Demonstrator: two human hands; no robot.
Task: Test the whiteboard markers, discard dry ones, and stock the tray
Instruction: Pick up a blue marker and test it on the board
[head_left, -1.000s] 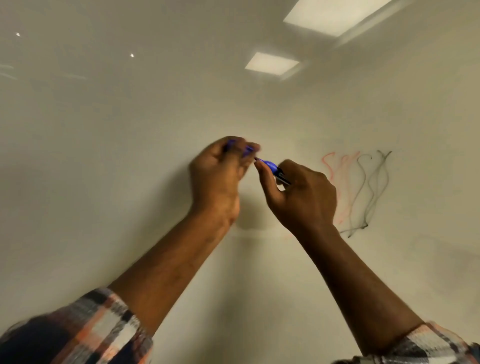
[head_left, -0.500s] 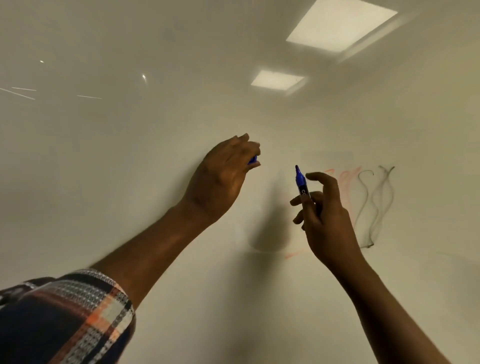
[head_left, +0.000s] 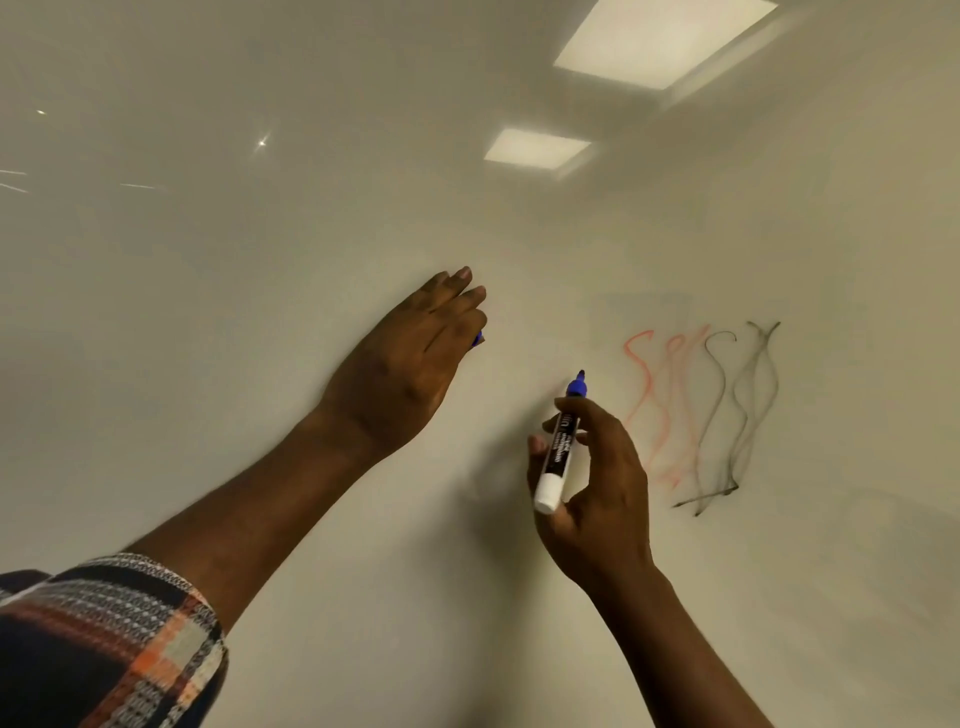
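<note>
A white board (head_left: 260, 364) fills the view. My right hand (head_left: 597, 483) grips an uncapped blue marker (head_left: 560, 447), white and black barrel upright, its blue tip pointing up just short of the board surface. Raised against the board to the left, my left hand (head_left: 410, 358) holds the marker's blue cap (head_left: 477, 339); only a sliver of the cap shows under the fingers. Red squiggles (head_left: 660, 405) and black squiggles (head_left: 737, 415) are drawn on the board right of the marker.
Two ceiling light panels (head_left: 660, 41) reflect in the glossy board at the upper right. Plaid sleeves cover my forearms at the bottom left. No tray or other markers are in view.
The hands pulled apart after the cap came off. The right hand lowered and turned the marker upright, tip up; the left hand drifted up and left with the cap.
</note>
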